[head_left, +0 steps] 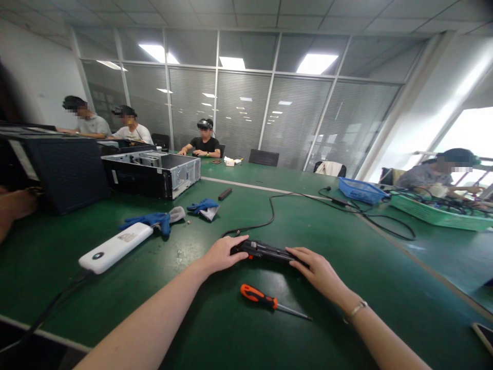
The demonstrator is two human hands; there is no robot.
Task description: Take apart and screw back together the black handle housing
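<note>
Both hands are on a long, narrow black device (269,251) with a small orange part near its left end; its exact kind I cannot make out. My left hand (223,253) grips the left end, thumb along the near side and fingers over the top. At the right end, my right hand (318,270) holds it between thumb and fingers. Just in front of it lies a screwdriver (259,296) with an orange and black handle, its shaft pointing right. A black cable (272,208) runs over the table from behind my left hand.
Blue-grey work gloves (206,208) and a white power bank (117,246) lie to the left. Farther back stands an opened computer case (138,177). At right are a blue basket (362,191) and a green basket (439,211) of cables. Several people sit around the table.
</note>
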